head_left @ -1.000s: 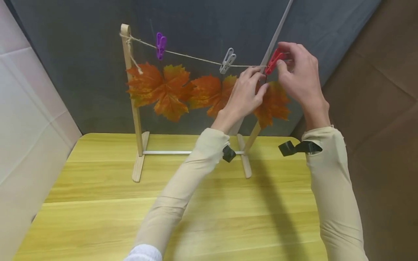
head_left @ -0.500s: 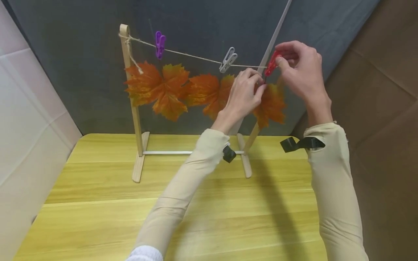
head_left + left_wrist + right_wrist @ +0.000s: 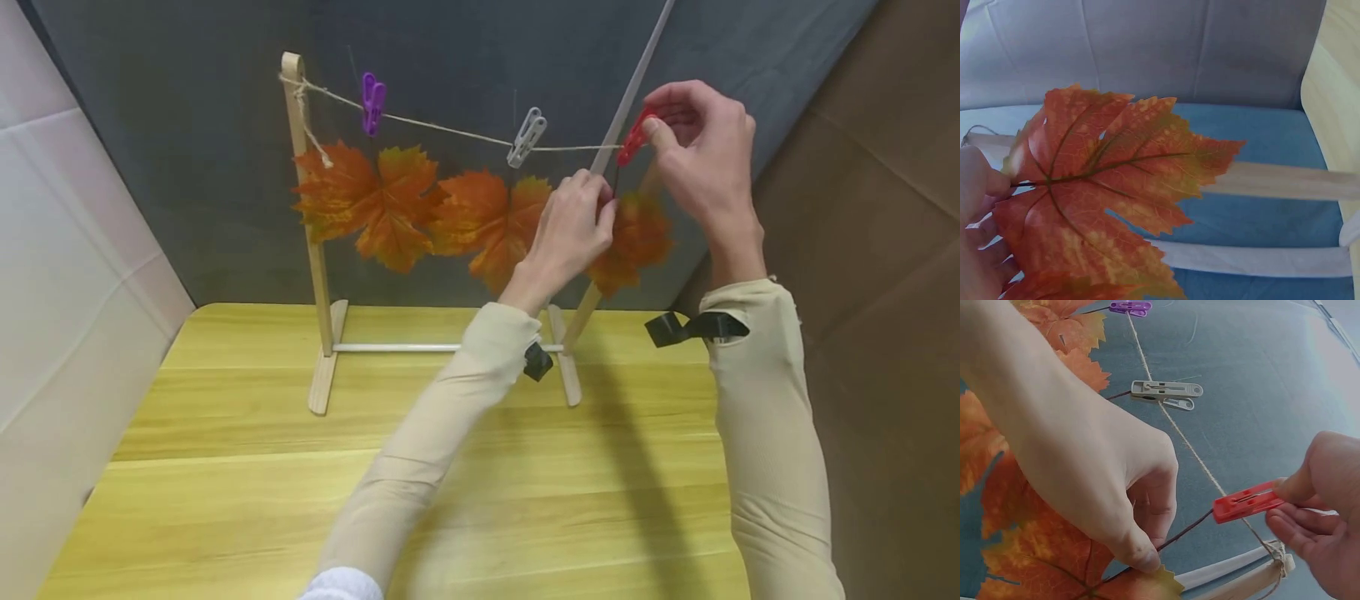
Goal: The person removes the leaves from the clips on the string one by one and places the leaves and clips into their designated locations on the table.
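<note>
My right hand (image 3: 708, 158) pinches the handle end of a red clothespin (image 3: 1244, 503), whose front end sits over the twine (image 3: 1191, 447) and the tip of a dark leaf stem. Lower on that stem, my left hand (image 3: 573, 221) holds it between thumb and fingers, close to the orange maple leaf (image 3: 1104, 175). A grey clothespin (image 3: 527, 137) and a purple clothespin (image 3: 372, 104) sit farther left on the twine. Below them hang two more maple leaves, one under the grey pin (image 3: 491, 221) and one under the purple pin (image 3: 375, 204).
The twine is tied to the wooden post (image 3: 315, 275) at the left of the stand. A white crossbar (image 3: 397, 347) joins the feet on the yellow wood-grain table (image 3: 300, 508). Behind stands a dark cloth backdrop (image 3: 450, 50); a brown cloth (image 3: 885, 250) hangs at the right.
My right hand stays on the red clothespin and has shifted slightly up and right. The left hand keeps hold of the stem, its fingers a little lower. The right leaf has swung slightly.
</note>
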`<state>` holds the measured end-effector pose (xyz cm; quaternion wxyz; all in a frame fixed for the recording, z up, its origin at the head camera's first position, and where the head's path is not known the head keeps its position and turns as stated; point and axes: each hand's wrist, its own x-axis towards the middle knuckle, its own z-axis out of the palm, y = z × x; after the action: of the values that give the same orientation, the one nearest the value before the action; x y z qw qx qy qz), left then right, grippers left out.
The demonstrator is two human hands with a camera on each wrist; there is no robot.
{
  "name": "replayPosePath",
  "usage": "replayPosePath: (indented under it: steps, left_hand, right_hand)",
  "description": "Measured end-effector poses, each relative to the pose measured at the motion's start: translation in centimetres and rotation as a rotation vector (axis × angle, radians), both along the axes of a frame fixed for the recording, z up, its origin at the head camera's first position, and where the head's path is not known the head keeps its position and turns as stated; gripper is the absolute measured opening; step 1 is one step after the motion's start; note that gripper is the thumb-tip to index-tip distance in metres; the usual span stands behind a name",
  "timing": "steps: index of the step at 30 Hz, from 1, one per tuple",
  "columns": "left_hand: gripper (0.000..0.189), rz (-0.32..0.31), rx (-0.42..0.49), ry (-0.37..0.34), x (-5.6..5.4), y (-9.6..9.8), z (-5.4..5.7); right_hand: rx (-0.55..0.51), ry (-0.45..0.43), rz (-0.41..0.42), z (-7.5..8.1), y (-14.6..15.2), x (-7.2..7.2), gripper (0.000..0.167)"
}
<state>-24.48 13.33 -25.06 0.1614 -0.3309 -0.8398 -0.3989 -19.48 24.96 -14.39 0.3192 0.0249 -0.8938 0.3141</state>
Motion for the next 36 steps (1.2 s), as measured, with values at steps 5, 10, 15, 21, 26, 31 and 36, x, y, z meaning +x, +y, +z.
replayPosePath:
  steps: [5,10,15,21,26,31,36]
  left_hand:
    - [0.018,-0.008,0.057,0.009,0.0,0.5,-0.4]
    - [0.016,-0.027,0.088,0.018,0.3,0.6,-0.8]
    - [0.015,-0.052,0.110,0.033,0.6,0.6,-1.4]
    - [0.015,-0.107,0.093,0.037,1.5,0.6,-2.4]
    - [0.015,-0.132,0.071,0.016,2.6,0.2,-3.2]
    - [0.011,-0.176,0.111,0.034,3.5,0.1,-4.2]
    - [0.010,-0.223,0.122,0.062,4.0,0.2,-5.6]
  right_hand:
    - [-0.021,0.124,0.000,-0.1,0.2,-0.4,0.022]
    - [-0.068,0.207,0.020,-0.3,0.0,-0.5,0.018]
    - [-0.146,0.265,0.057,0.0,-0.9,0.0,0.016]
    - [-0.208,0.306,0.073,-0.3,-1.4,1.0,0.017]
    - [-0.221,0.293,0.091,-1.4,-0.4,0.8,0.020]
    - [-0.203,0.257,0.070,-2.7,0.7,0.7,0.025]
    - [-0.180,0.232,0.041,-3.8,1.2,1.0,0.025]
